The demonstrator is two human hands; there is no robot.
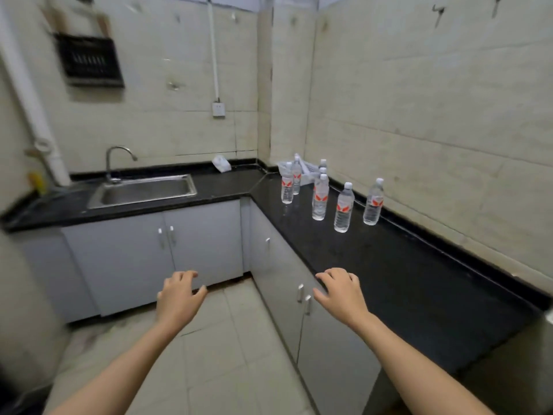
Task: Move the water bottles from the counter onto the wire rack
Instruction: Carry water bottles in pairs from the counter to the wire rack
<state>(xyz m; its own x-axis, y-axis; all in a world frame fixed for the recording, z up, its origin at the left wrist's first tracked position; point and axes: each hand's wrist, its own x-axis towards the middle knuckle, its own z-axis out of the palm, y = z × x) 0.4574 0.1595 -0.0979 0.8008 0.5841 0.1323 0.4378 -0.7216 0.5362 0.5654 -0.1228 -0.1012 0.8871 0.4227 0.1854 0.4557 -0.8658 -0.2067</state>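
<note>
The black L-shaped counter [404, 265] runs along two walls, its long arm bare from the near end up to the bottles. A raised lip lines its wall side; its front edge is straight. The tiled floor [233, 339] in the counter's bend lies open. Grey cabinets [203, 244] stand shut under the counter. A steel sink [143, 191] is sunk in the counter's short arm, with a tap [115, 163] behind it.

The left hand [179, 295] hangs over the floor, off the counter. The right hand [341, 292] is over the counter's front edge. Both have fingers spread and loosely curled, holding nothing.

The bottles [344, 209] stand upright on the counter near its inner corner, at least six (the back ones overlap, so the count is unsure). The nearest two stand apart from the rest. Crumpled clear wrap [305, 172] lies behind them in the corner. A dark slatted thing [89, 61] hangs on the wall above the counter's sink end, too blurred to name.
</note>
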